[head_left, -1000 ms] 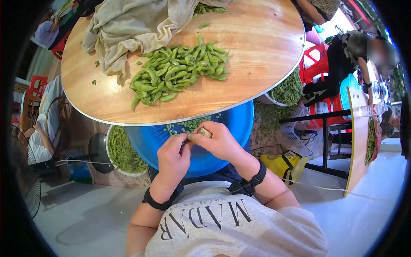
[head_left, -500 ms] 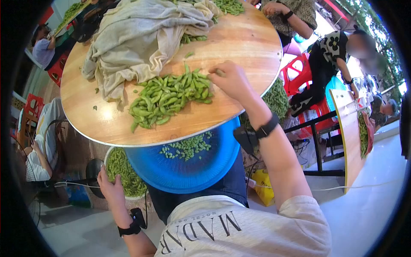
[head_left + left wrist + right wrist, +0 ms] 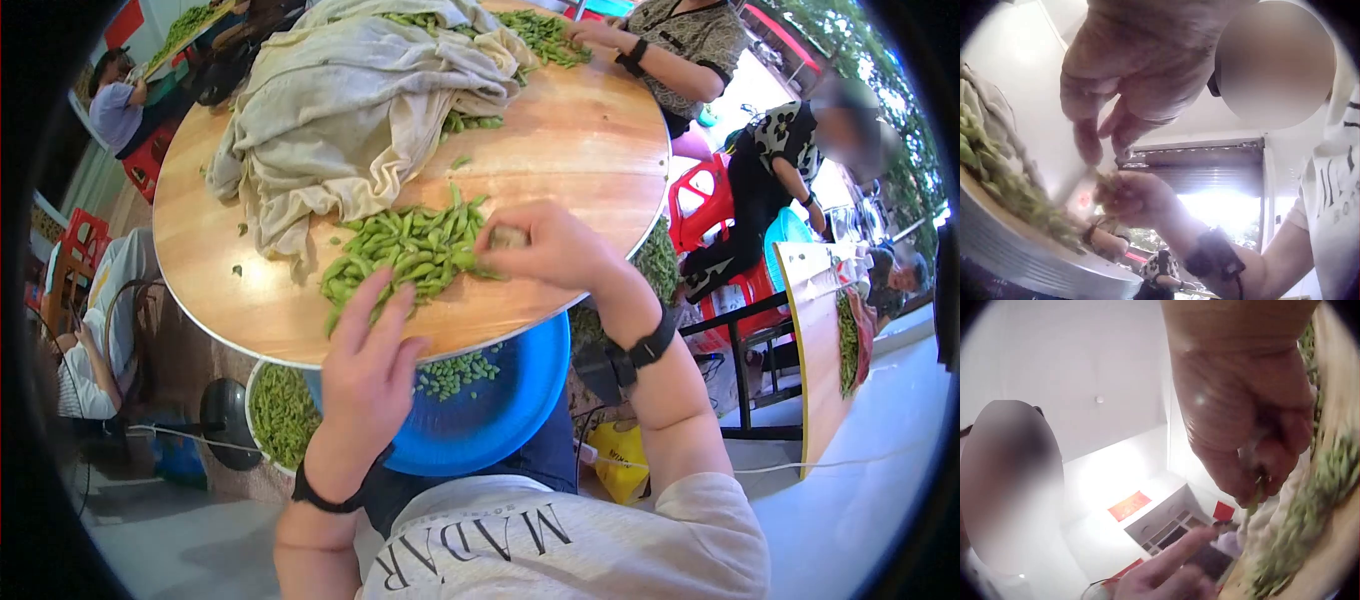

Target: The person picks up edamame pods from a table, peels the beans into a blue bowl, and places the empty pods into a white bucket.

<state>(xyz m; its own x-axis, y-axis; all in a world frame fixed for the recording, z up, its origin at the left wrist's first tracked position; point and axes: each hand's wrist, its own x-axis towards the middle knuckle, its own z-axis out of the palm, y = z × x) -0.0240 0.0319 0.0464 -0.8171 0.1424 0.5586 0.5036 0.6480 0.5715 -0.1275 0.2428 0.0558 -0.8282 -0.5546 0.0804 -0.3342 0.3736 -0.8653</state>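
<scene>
A pile of green edamame pods (image 3: 410,250) lies on the round wooden table (image 3: 560,130). At the pile's right side, my right hand (image 3: 560,250) has its fingers curled. In the right wrist view its fingertips pinch a green edamame pod (image 3: 1259,495). A pale, brownish piece (image 3: 508,237) shows between its thumb and forefinger. My left hand (image 3: 365,390) reaches over the table's near edge, fingers extended and apart, holding nothing visible. Below that edge, a blue basin (image 3: 510,420) holds loose shelled beans (image 3: 455,373); the tabletop hides its far part.
A crumpled beige cloth (image 3: 320,120) covers the table's far left, with more pods (image 3: 545,38) beyond it. A white-rimmed tub of pods (image 3: 283,415) stands below left. Other people sit around, one with hands at the table's far right. A yellow bag (image 3: 618,462) lies on the floor.
Both hands were together over the basin, then parted; my right hand went up to the pile. My left hand swung out over the tub and has since come to the table's edge.
</scene>
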